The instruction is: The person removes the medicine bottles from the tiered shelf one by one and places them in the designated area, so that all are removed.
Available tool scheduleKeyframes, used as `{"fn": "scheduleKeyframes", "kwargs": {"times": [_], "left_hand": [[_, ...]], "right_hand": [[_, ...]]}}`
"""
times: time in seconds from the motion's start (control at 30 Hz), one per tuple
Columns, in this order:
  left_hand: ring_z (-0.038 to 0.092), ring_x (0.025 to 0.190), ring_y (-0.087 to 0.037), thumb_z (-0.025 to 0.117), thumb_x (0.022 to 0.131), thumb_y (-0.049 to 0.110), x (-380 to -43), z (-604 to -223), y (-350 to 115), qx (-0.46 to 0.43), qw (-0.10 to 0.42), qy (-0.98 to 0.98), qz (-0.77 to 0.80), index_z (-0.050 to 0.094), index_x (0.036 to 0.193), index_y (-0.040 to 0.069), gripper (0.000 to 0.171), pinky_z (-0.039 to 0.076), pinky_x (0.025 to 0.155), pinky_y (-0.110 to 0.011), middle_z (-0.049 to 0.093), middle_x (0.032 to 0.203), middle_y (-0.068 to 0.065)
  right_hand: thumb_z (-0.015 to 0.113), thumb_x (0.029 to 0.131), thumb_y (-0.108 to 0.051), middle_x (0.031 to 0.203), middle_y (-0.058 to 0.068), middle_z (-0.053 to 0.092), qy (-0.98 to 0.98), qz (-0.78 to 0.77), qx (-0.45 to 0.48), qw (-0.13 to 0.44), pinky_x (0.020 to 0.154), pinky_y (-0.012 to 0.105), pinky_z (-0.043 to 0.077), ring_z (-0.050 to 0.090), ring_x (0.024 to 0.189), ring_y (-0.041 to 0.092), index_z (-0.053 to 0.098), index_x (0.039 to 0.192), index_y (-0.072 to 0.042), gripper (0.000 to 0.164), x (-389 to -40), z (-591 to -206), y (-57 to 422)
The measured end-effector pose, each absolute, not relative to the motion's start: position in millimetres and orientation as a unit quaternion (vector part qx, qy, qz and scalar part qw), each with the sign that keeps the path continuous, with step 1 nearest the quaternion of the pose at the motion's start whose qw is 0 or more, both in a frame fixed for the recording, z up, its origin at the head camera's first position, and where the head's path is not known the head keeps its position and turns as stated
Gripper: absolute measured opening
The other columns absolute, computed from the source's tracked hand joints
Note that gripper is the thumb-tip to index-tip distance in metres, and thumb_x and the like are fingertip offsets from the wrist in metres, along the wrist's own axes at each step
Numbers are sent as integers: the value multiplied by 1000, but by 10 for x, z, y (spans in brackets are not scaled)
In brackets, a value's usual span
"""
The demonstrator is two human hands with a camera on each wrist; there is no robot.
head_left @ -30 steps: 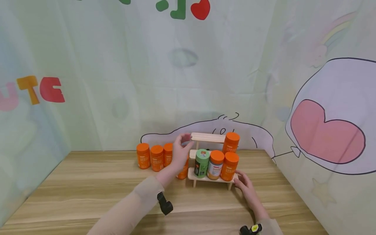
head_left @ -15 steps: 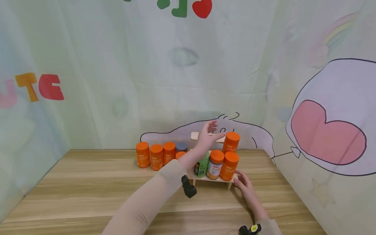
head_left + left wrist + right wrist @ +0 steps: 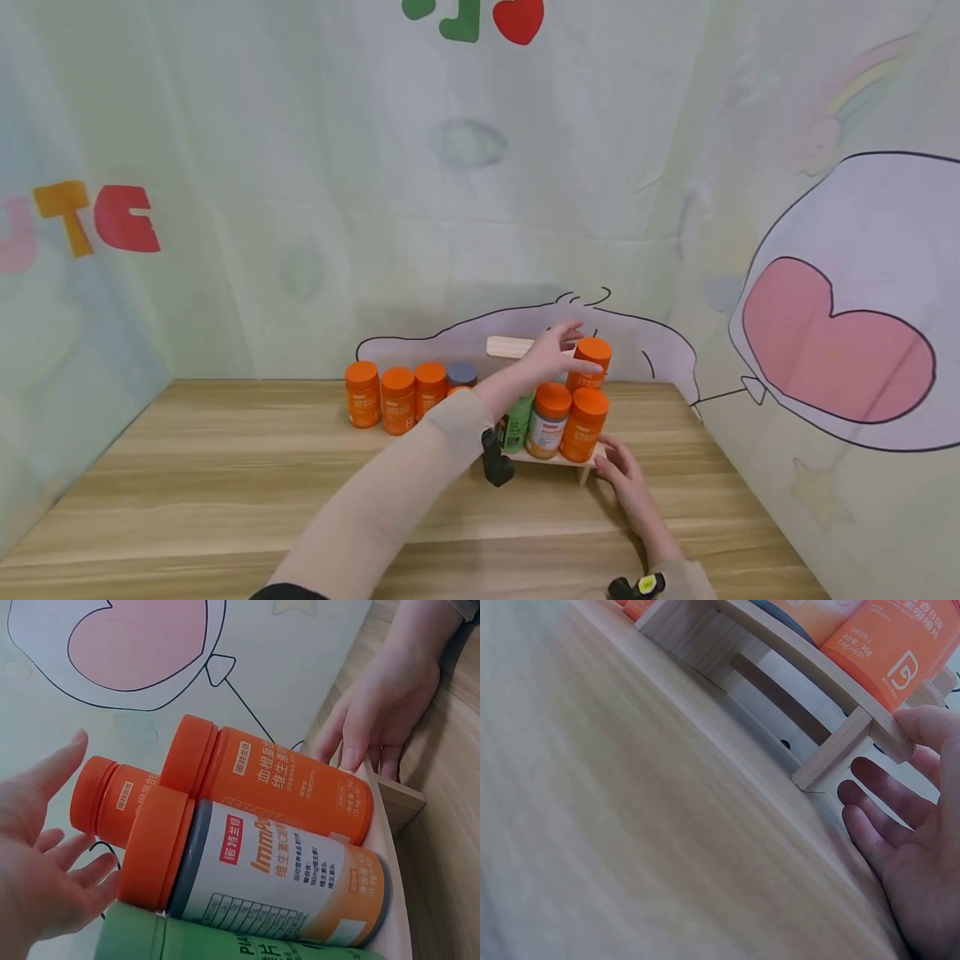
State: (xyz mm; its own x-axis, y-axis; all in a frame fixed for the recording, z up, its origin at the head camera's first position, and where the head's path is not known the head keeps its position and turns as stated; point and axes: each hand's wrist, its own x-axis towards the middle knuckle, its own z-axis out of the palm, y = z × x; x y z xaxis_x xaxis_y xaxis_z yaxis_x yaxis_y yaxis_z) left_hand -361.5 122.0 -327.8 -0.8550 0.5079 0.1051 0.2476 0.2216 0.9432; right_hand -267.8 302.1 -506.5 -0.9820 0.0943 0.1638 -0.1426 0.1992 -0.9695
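A small tiered wooden rack (image 3: 510,347) stands on the table. My left hand (image 3: 553,354) reaches over it with spread fingers, right beside the upper orange bottle (image 3: 594,352). In the left wrist view, the thumb and fingers of that hand are on either side of this bottle's orange lid (image 3: 91,795), not curled round it. On the lowest tier stand a green bottle (image 3: 514,427), a white-labelled bottle with an orange lid (image 3: 547,423) and another orange bottle (image 3: 583,427). My right hand (image 3: 628,483) grips the right end of that tier, thumb and index finger at the board (image 3: 891,735).
Several orange bottles (image 3: 363,396) and one with a blue-grey lid (image 3: 461,373) stand left of the rack, partly behind the left sleeve (image 3: 405,492). A printed curtain (image 3: 375,208) hangs close behind the wooden table (image 3: 187,475).
My left hand has moved right, from the rack's left end, across the top tier to the upper orange bottle. The right hand has kept its place on the rack.
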Motion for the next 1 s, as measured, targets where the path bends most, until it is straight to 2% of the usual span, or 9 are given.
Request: {"fn": "scheduleKeyframes", "kwargs": {"times": [0.13,0.3,0.57,0.83,1.0], "left_hand": [[43,139,-28,78,84,19,-3633,-3289,1263,252,133,788,546,32,153,15,84,36,114,-46,43,152,-10],[50,131,-28,77,85,21,-3654,-3324,1305,246,145,800,528,34,152,15,80,39,112,-47,52,144,-11],[53,125,-28,77,85,18,-3672,-3329,1305,226,141,794,547,47,143,11,66,40,111,-48,57,137,-11],[54,124,-28,77,84,15,-3683,-3332,1308,216,143,782,567,51,140,10,62,39,111,-49,58,135,-11],[53,126,-30,76,84,13,-3664,-3338,1287,208,142,767,590,51,139,8,61,38,112,-49,58,137,-12]], "right_hand": [[51,100,-11,121,15,56,-771,630,10,91,83,19,52,56,95,-2,41,140,5,44,-2665,-5077,3029],[51,100,-13,126,22,54,-773,628,10,91,84,17,51,56,96,-3,42,139,4,43,-2665,-5088,3025],[52,100,-13,120,12,57,-771,628,14,101,83,18,52,57,96,-2,43,137,6,42,-2665,-5058,3007],[50,101,-12,123,16,55,-773,628,15,89,84,18,51,56,95,-2,40,140,5,44,-2673,-5031,3015],[50,101,-10,124,13,55,-771,630,15,91,83,18,51,56,96,-3,40,141,6,44,-2668,-5041,3011]]}}
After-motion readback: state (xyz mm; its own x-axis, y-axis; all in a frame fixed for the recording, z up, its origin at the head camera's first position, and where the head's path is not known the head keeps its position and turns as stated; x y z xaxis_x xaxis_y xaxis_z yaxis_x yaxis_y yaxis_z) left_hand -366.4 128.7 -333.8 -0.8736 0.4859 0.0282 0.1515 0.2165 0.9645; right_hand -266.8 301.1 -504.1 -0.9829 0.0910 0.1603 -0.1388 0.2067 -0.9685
